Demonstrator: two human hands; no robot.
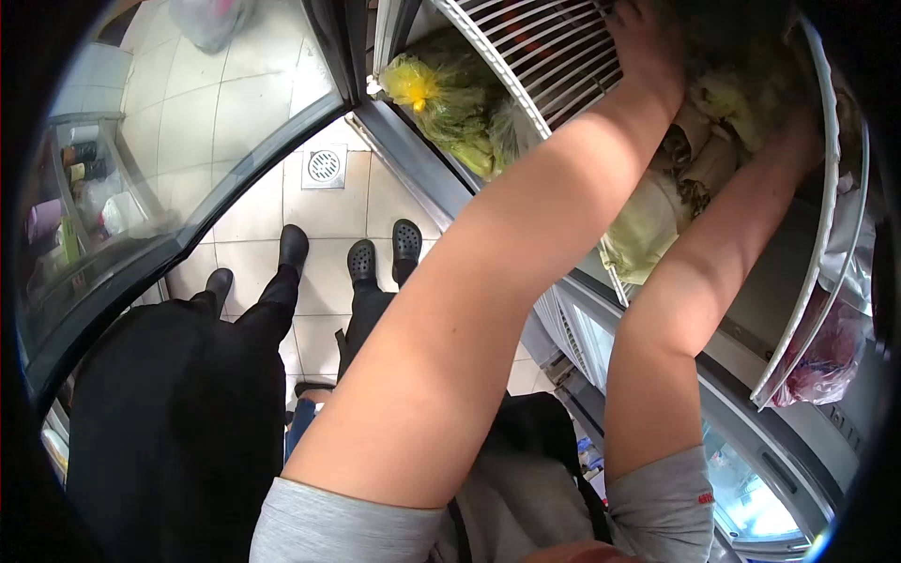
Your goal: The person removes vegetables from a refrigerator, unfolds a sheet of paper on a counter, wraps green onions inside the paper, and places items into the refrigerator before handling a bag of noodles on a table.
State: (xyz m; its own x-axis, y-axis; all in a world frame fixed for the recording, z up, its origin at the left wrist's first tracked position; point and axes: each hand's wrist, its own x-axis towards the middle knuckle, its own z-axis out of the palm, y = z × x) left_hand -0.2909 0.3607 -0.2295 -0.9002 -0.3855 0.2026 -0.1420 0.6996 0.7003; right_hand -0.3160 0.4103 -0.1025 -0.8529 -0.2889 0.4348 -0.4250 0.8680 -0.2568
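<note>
Left hand [648, 45] at the wire rack [496, 70], right hand deep in shadow; I cannot tell if either grasps. Knotted bag [436, 105] presumably keeps greens [467, 141] together.

Bright light washes the floor tiles [328, 216]; fisheye edges bend into black.

Vegetables [649, 225] crowd the space between the forearms, leaving little passage there. A wire shelf [554, 56] bars the left, a rack [809, 281] the right; a dark gap runs between that rack and the right forearm [718, 235]. Farther left, the glass door [202, 141] stands open.
</note>
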